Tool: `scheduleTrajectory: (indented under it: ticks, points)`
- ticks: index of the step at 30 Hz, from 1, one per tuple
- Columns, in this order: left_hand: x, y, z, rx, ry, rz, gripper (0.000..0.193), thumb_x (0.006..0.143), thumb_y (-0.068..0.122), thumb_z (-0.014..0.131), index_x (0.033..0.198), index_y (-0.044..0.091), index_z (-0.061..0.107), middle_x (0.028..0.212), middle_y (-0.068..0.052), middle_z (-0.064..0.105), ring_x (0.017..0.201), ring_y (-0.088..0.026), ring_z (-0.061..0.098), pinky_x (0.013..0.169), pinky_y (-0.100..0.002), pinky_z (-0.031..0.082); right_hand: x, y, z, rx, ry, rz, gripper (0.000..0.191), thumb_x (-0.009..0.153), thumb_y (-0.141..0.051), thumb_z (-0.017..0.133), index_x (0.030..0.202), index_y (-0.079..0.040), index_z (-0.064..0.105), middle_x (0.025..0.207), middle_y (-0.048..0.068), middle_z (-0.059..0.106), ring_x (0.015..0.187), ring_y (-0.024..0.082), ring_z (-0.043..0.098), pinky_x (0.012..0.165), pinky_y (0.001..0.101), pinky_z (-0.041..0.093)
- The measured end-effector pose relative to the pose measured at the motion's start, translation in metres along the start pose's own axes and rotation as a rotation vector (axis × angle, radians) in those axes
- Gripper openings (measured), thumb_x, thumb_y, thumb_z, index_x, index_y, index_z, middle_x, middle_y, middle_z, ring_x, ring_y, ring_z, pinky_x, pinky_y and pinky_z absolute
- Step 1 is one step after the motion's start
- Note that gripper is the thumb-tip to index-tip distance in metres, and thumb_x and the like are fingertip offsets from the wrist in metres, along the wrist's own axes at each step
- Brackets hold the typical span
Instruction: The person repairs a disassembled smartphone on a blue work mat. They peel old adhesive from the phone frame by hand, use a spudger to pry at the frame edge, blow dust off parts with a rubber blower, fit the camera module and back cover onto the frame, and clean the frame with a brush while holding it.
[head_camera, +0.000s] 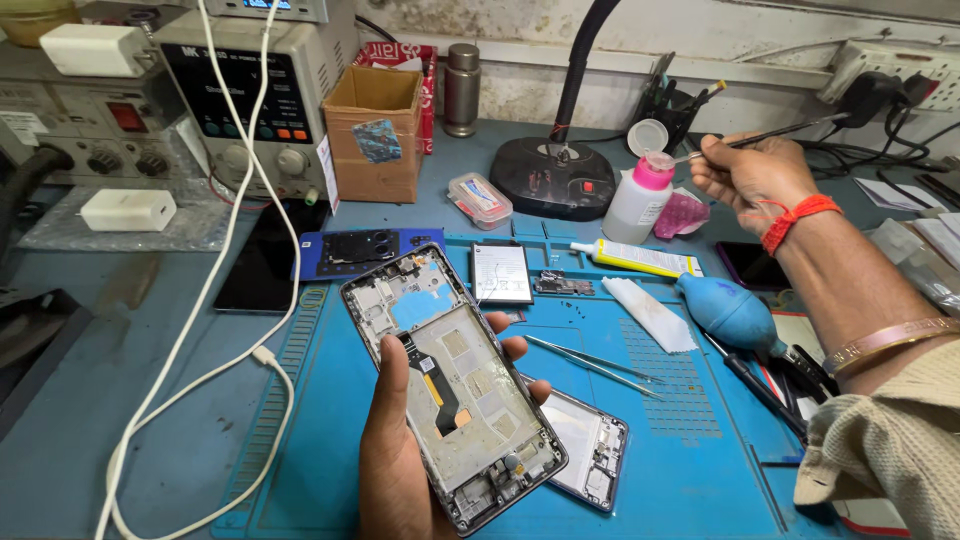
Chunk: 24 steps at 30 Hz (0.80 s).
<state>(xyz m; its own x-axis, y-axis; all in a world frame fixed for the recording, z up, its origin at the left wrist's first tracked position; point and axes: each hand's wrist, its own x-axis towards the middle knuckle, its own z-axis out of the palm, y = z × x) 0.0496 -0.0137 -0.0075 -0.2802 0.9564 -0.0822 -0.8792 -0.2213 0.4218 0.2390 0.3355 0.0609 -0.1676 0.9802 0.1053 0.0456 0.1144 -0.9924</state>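
Head view, containers: a white plastic bottle (640, 198) with a pink neck stands behind the blue work mat (690, 470), its white cap (647, 137) hinged open; what it holds cannot be seen.
Cardboard box (375, 145): open-topped, beyond the mat's far left corner; its inside is hidden.
Small clear case (480, 200): lid closed, just behind the mat, with something red and blue inside.
Metal flask (461, 88): capped, farther back than the box.
Opened phone (452, 385): held above the mat's near left part, back cover off, silver frame, bare metal shields, a black flex strip and an orange patch down its middle.
Left hand (400, 450): wrapped under the phone, thumb on its left edge, fingertips curled over the right edge, clamped on it.
Right hand (750, 175): raised behind the mat's right side, fingers pinched together on a thin black brush (790, 128), whose tip sits at the bottle's mouth.
On the mat: tweezers (590, 362), a blue air blower (735, 315), a yellow glue tube (640, 258).
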Motion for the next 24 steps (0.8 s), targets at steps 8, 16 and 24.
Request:
scheduleTrajectory:
  ticks: [8, 16, 24]
  points:
    - [0.0, -0.001, 0.001, -0.027, -0.02, 0.002, 0.081, 0.092, 0.065, 0.042, 0.133, -0.003, 0.056, 0.109, -0.022, 0.068, 0.089, -0.035, 0.073, 0.074, -0.046, 0.062, -0.007, -0.003, -0.004, 0.01, 0.026, -0.084, 0.013, 0.103, -0.011, 0.07, 0.102, 0.001, 0.065, 0.091, 0.009, 0.073, 0.073, 0.013, 0.07, 0.066, 0.0267, 0.061]
    - [-0.003, -0.007, 0.002, -0.137, -0.004, -0.024, 0.082, 0.091, 0.065, 0.042, 0.136, -0.002, 0.055, 0.109, -0.023, 0.065, 0.097, -0.042, 0.071, 0.082, -0.053, 0.061, 0.001, 0.007, -0.01, 0.145, -0.082, 0.102, 0.013, 0.104, -0.017, 0.067, 0.104, -0.004, 0.067, 0.094, 0.005, 0.072, 0.079, 0.012, 0.069, 0.073, 0.0249, 0.059]
    - [-0.01, -0.012, 0.007, -0.377, -0.027, -0.081, 0.073, 0.088, 0.067, 0.047, 0.128, 0.007, 0.057, 0.113, -0.018, 0.062, 0.097, -0.044, 0.07, 0.08, -0.06, 0.06, -0.054, 0.004, -0.011, 0.333, -0.312, 0.184, 0.016, 0.11, -0.024, 0.065, 0.105, -0.009, 0.062, 0.096, 0.001, 0.068, 0.083, 0.008, 0.065, 0.079, 0.0207, 0.056]
